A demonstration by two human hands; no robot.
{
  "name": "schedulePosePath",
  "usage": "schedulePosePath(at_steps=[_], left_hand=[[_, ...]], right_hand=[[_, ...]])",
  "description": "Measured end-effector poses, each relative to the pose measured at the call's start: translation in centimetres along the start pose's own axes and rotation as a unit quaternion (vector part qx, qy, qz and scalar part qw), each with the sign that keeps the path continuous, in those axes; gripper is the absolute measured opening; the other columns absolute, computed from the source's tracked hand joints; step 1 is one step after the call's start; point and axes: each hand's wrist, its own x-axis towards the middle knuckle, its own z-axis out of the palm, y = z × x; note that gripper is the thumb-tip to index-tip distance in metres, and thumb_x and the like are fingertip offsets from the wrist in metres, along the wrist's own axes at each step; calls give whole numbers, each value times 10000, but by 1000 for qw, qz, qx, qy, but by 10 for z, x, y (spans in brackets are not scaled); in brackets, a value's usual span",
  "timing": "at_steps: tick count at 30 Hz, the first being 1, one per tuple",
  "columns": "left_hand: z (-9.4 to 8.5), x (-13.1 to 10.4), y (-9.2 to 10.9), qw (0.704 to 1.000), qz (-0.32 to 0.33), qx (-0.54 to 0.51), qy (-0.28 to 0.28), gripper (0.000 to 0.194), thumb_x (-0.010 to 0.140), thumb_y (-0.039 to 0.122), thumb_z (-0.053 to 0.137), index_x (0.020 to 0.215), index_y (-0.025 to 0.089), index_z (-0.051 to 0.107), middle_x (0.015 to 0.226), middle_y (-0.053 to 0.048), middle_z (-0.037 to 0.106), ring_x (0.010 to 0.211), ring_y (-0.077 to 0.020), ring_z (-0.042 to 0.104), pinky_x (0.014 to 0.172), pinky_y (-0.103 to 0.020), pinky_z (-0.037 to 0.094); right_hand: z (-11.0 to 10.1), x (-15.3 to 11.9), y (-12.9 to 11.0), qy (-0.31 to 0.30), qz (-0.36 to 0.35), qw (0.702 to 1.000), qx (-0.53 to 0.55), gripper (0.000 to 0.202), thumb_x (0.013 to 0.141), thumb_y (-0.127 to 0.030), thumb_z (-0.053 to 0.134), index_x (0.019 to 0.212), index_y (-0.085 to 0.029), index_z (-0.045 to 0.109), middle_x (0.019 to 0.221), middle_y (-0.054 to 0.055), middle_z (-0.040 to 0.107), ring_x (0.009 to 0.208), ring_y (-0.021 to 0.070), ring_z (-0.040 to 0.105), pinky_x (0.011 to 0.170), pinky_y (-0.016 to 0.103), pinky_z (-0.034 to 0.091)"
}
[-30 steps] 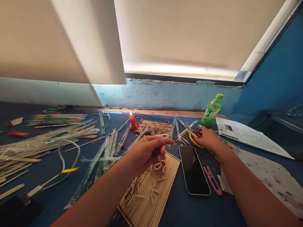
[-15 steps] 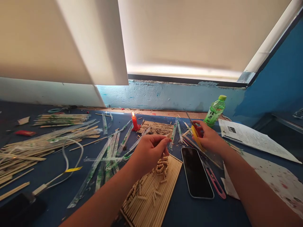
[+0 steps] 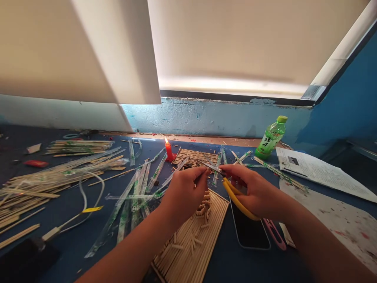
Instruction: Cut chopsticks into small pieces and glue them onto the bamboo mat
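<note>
My right hand [image 3: 255, 190] grips a pair of yellow-handled scissors [image 3: 239, 198], whose blades point left, at the fingertips of my left hand [image 3: 187, 190]. The left thumb and forefinger are pinched together; whatever is between them is too small to make out. Below the left hand lies a panel of wooden sticks [image 3: 203, 245] set side by side, partly covered by that hand and forearm. Short stick pieces [image 3: 193, 245] lie loose on the panel, and a curved row of them [image 3: 204, 207] stands near its far end. Behind the hands is a smaller, darker stick panel [image 3: 188, 154].
A lit red candle [image 3: 169, 151] stands behind the left hand. Clear plastic wrappers [image 3: 137, 192], a white cable [image 3: 101, 192] and many loose sticks [image 3: 29, 192] spread leftward. At right are a phone [image 3: 251, 234], a pink-handled tool [image 3: 275, 236], a green bottle [image 3: 271, 137] and papers [image 3: 326, 173].
My right hand has brought the scissors left and toward me, from near the bottle to my left fingertips. The blades have swung to point left. My left hand stays pinched, nearly in place.
</note>
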Motion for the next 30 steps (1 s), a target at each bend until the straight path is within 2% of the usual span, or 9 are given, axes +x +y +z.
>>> schedulePosePath(at_steps=[11,21,25,30], left_hand=[[1,-1,1,1000,4,30,7,275,970,309,511,859,177,724,643,-12,629,566,-132,469,559,-263,345],[4,-2,-1,999,-5,37,18,287,980,326,504,866,178,721,634,-17,643,550,-136,495,561,-272,359],[3,-2,0,999,-6,42,24,290,983,305,496,834,174,708,658,-18,671,577,-134,543,593,-273,386],[5,-3,-1,997,10,67,42,254,971,276,510,869,183,724,642,-4,658,539,-124,503,565,-273,373]], right_hand=[[3,1,2,-12,29,998,60,563,875,-247,681,1414,-264,519,1104,83,679,819,203,693,734,342,635],[4,-1,4,-6,4,998,59,594,861,-219,683,1430,-282,524,961,56,708,736,205,686,684,340,633],[2,-1,0,-24,36,997,59,593,861,-245,686,1433,-257,530,1024,78,704,766,203,679,700,330,619],[0,-1,-6,-44,77,993,81,624,868,-278,682,1464,-245,501,1116,101,687,810,206,667,744,342,598]])
